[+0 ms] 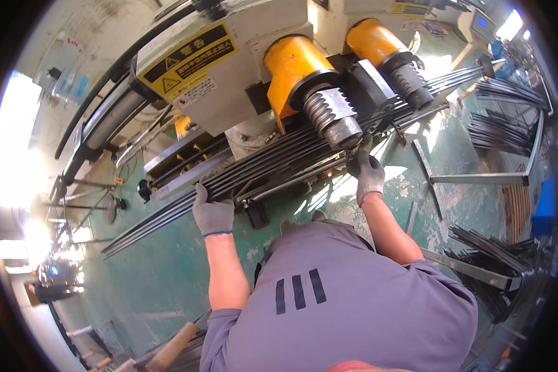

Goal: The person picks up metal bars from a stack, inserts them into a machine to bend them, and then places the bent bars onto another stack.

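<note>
A bundle of long dark metal rods (263, 162) runs slantwise across the front of a machine, from lower left to upper right. My left hand (213, 212), in a grey knitted glove, is closed on the rods toward their left end, thumb up on the near side. Farther right, my gloved right hand (367, 173) is closed around the bundle just below a threaded metal shaft (332, 115). Its fingertips are partly hidden by the rods. The shaft sticks out of a yellow cylinder (297, 65) on the machine.
A second yellow cylinder (375, 40) stands to the right of the first. Below the bundle runs a support bar (291, 181). Several stacks of dark rods (502, 131) rest on metal frames at right. Green floor (149, 285) spreads beneath, worn in patches.
</note>
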`<state>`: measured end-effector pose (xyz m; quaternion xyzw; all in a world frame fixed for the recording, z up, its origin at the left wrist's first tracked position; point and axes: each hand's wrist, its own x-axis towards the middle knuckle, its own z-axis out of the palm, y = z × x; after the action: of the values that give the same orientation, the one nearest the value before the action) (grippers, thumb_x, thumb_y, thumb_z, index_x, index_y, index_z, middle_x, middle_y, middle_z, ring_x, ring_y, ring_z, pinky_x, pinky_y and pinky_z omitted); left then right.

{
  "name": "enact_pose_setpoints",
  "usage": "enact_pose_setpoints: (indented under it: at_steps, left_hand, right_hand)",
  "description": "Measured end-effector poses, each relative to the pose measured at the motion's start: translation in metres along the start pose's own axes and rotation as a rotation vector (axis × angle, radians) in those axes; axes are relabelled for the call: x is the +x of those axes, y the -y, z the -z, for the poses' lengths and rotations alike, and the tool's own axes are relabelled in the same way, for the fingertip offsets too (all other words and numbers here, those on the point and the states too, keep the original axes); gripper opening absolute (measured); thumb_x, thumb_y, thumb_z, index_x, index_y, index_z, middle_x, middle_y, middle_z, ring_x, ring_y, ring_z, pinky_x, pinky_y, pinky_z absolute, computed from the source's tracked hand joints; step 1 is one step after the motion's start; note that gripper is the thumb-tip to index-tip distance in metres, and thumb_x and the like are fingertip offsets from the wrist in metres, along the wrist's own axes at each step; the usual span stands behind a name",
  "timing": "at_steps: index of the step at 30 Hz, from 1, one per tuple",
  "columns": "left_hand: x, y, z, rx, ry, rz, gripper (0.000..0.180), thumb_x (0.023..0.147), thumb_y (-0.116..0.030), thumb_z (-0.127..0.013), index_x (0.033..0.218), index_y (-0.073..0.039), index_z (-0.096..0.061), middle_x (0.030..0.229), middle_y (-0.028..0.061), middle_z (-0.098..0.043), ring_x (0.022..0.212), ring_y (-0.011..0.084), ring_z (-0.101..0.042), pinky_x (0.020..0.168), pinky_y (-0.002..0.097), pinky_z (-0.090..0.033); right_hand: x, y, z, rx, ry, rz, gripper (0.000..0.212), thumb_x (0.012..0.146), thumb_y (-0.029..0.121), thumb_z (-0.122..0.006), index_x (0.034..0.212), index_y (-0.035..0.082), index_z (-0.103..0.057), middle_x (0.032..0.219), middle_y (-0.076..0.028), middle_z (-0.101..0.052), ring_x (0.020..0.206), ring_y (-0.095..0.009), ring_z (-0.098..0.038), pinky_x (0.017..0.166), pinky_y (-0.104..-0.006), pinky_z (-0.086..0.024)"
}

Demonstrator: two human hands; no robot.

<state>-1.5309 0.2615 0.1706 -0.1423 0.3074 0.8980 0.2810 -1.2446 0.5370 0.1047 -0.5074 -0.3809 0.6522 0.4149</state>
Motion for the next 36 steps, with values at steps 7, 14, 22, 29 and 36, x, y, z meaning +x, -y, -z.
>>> enact_pose_setpoints:
  at_steps: [7, 14, 22, 29, 36]
  left_hand:
    - [0.011, -0.068, 0.05, -0.049, -0.138, -0.253, 0.038, 0.113, -0.025, -0.047, 0.131, 0.004, -0.063, 0.132, 0.0176, -0.068, 0.127, 0.034, -0.063, 0.116, 0.0511, -0.049]
    - [0.01, 0.005, 0.016, -0.025, -0.079, -0.177, 0.029, 0.106, -0.022, -0.063, 0.127, -0.002, -0.066, 0.124, 0.0143, -0.071, 0.118, 0.0326, -0.067, 0.111, 0.0513, -0.053]
    - [-0.028, -0.018, 0.008, -0.051, 0.132, -0.053, 0.046, 0.107, -0.029, -0.06, 0.143, -0.001, -0.055, 0.146, 0.0169, -0.06, 0.136, 0.0369, -0.055, 0.119, 0.0557, -0.043]
    - [-0.005, -0.191, 0.125, -0.13, -0.022, -0.314, 0.053, 0.114, -0.044, -0.04, 0.14, -0.001, -0.055, 0.145, 0.0195, -0.059, 0.136, 0.0403, -0.054, 0.12, 0.0584, -0.04]
    - [0.031, -0.397, 0.246, -0.012, -0.28, -0.555, 0.048, 0.11, -0.05, -0.049, 0.129, -0.007, -0.06, 0.126, 0.0159, -0.065, 0.114, 0.037, -0.065, 0.102, 0.0601, -0.053]
  right_hand:
    - [0.007, -0.027, 0.07, -0.092, -0.009, -0.132, 0.033, 0.105, 0.032, -0.068, 0.113, 0.001, -0.067, 0.095, -0.01, -0.075, 0.079, -0.022, -0.073, 0.07, -0.0347, -0.06]
    - [0.002, -0.024, 0.065, -0.053, -0.003, -0.159, 0.026, 0.103, 0.024, -0.066, 0.105, -0.002, -0.07, 0.087, -0.006, -0.07, 0.071, -0.015, -0.063, 0.063, -0.0299, -0.05]
    - [0.045, -0.114, 0.122, -0.473, 0.321, 0.161, 0.021, 0.104, 0.023, -0.066, 0.102, 0.003, -0.064, 0.083, -0.004, -0.065, 0.067, -0.018, -0.058, 0.063, -0.0317, -0.049]
    - [-0.002, -0.129, 0.149, -0.263, -0.124, -0.394, 0.022, 0.103, 0.029, -0.068, 0.095, 0.01, -0.06, 0.071, -0.004, -0.061, 0.051, -0.017, -0.053, 0.045, -0.0332, -0.038]
    - [-0.062, -0.185, 0.205, -0.608, -0.234, -0.552, 0.021, 0.102, 0.034, -0.064, 0.106, 0.013, -0.064, 0.084, -0.007, -0.066, 0.066, -0.023, -0.059, 0.055, -0.0397, -0.044]
